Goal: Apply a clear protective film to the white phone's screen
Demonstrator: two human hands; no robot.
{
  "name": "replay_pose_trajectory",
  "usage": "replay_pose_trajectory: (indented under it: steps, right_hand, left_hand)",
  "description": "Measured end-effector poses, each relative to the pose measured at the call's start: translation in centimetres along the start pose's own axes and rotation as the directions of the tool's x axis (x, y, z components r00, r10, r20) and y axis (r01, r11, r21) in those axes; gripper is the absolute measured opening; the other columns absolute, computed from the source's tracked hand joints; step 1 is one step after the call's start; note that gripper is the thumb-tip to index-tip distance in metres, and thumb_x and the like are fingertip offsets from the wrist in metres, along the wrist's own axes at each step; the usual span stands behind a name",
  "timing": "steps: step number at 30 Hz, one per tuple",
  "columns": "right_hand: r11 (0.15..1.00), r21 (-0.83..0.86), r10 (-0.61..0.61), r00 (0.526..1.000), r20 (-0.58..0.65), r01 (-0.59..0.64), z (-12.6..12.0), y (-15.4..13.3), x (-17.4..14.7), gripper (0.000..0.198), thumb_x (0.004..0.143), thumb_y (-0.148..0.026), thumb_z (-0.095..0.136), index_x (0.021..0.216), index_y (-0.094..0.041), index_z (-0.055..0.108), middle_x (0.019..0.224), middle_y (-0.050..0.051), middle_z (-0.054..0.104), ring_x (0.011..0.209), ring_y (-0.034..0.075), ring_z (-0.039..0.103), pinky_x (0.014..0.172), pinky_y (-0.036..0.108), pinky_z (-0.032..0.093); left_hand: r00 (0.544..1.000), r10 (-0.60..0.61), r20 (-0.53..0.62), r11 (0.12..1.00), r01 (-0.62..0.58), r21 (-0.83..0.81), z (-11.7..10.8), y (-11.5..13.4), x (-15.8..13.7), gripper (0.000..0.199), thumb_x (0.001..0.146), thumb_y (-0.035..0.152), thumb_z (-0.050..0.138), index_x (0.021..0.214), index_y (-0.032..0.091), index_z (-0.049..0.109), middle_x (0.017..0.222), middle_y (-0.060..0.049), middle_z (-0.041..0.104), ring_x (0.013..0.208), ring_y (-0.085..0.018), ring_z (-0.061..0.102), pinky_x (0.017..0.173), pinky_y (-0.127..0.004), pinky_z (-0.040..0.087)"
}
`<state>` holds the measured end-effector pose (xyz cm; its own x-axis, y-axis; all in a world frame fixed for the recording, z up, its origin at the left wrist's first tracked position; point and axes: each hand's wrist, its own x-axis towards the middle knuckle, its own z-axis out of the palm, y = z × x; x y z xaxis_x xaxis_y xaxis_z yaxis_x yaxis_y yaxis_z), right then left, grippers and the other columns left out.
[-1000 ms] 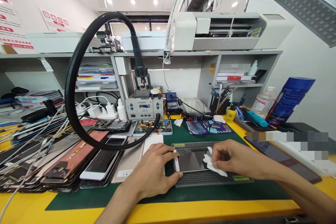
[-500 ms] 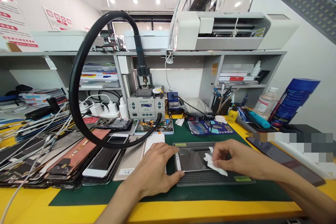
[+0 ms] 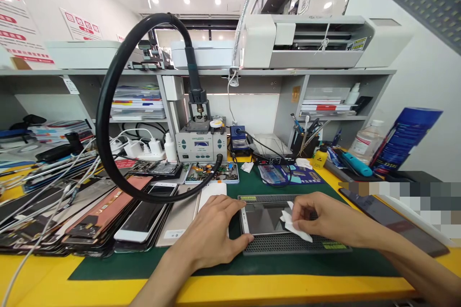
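Head view: at five o'clock from centre, the phone (image 3: 265, 218) lies on a perforated mat (image 3: 273, 246), probably light, stiff, slick, fragile; best held by its edges. Left hand (image 3: 216, 230), fingers wide, braces its nine-o'clock end; right hand (image 3: 311, 213) pinches tissue (image 3: 300, 233).

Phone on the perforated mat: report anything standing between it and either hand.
A white wipe, pinched in the right hand, lies between that hand and the phone. Nothing visible stands between the left hand and the phone.
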<state>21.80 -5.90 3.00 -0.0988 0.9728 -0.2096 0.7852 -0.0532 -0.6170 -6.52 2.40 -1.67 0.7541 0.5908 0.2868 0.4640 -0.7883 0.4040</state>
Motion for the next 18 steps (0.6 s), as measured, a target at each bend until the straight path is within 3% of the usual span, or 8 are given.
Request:
replay_pose_trajectory:
  steps: [12,18]
  right_hand:
    - [1.0,0.013,-0.015,1.0,-0.007,0.015,0.17,0.39,0.0,0.015,0.085,-0.032,0.065,0.081,-0.018,0.068,0.075,0.002,0.067,0.069,0.017,0.055,0.06,0.026,0.039]
    - [1.0,0.011,-0.003,1.0,-0.005,0.003,0.12,0.26,0.06,0.015,0.085,-0.032,0.066,0.082,-0.018,0.069,0.076,0.002,0.067,0.069,0.017,0.056,0.06,0.026,0.039]
  left_hand:
    - [1.0,-0.006,0.001,1.0,0.006,0.007,-0.1,0.26,-0.07,0.059,0.086,0.048,0.071,0.136,0.017,0.062,0.128,-0.012,0.069,0.121,-0.032,0.059,0.11,-0.049,0.044]
    - [1.0,-0.026,0.002,1.0,0.026,0.004,-0.06,0.16,-0.01,0.066,0.086,0.048,0.071,0.145,0.02,0.055,0.126,-0.012,0.068,0.121,-0.033,0.058,0.107,-0.049,0.045]
